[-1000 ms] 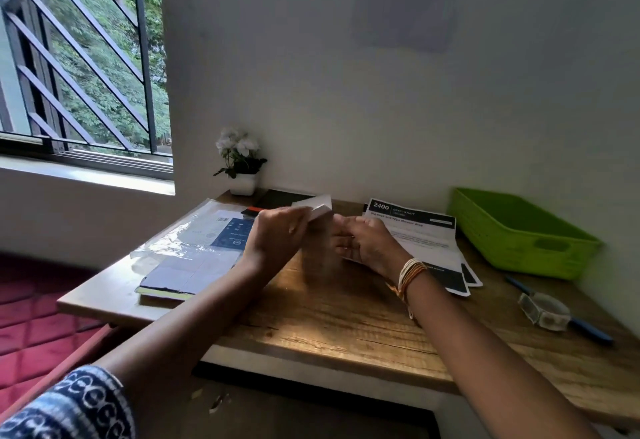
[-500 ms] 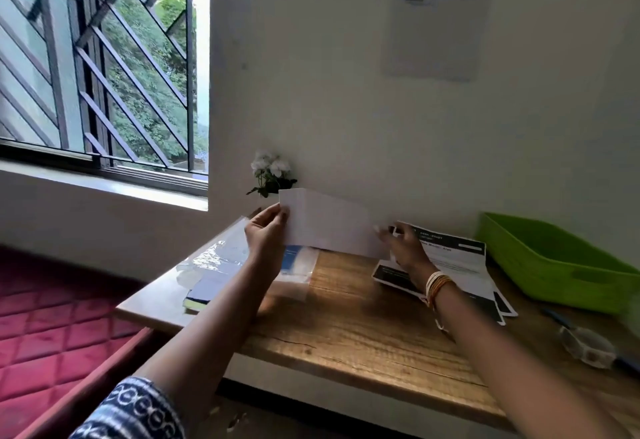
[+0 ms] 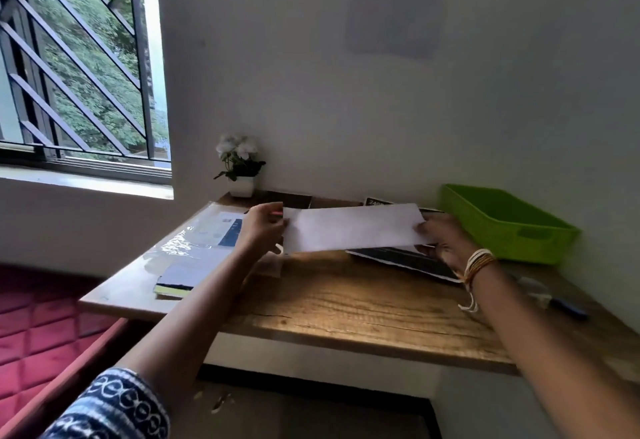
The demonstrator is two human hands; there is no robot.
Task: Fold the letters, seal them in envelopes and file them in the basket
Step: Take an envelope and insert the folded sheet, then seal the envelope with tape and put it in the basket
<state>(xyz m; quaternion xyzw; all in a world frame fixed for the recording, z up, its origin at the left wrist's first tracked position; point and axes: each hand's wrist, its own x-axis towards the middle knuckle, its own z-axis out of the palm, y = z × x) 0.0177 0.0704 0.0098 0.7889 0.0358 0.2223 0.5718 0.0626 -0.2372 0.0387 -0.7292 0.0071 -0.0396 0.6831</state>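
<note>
envelope (image 3: 353,227) lowered, both hands pinching ends

Wooden desk (image 3: 346,303) set against a pale wall (image 3: 311,74). Barred window (image 3: 79,57) at left, green foliage outside, daylight glare on the desk's left end. Red quilted floor (image 3: 38,327) below. Paper sheet (image 3: 394,2) stuck on the wall.

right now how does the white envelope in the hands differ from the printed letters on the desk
The white envelope is blank; the printed letters carry black bands. The envelope is held off the desk between the left hand and right hand; the letters lie flat, partly hidden beneath it. Both are paper.
</note>
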